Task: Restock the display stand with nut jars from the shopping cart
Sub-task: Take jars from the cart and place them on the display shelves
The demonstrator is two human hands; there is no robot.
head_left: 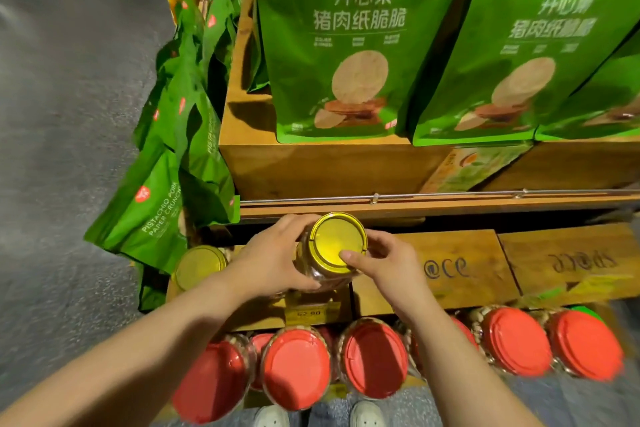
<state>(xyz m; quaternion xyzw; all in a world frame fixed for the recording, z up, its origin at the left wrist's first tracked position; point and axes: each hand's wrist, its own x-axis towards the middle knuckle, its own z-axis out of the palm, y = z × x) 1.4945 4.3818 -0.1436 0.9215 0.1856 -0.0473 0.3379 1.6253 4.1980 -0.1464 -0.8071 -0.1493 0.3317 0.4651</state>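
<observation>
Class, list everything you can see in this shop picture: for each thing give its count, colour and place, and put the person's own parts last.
Held jar: one, yellow lid, middle tier of the stand, between both hands.
Second yellow-lidded jar: one, on the same tier, left of the held jar.
Red-lidded jars: at least six, a row on the lowest tier, nearest the person.
Green snack bags: several, upright on the top wooden shelf; more hang down the stand's left side.
Price tag: one, yellow, below the held jar.
Wooden crates: two, brown, right of the held jar.
Floor: grey, left.
Shoes: two, white, bottom edge.
Left hand: grips the jar's side.
Right hand: fingers on the lid.
</observation>
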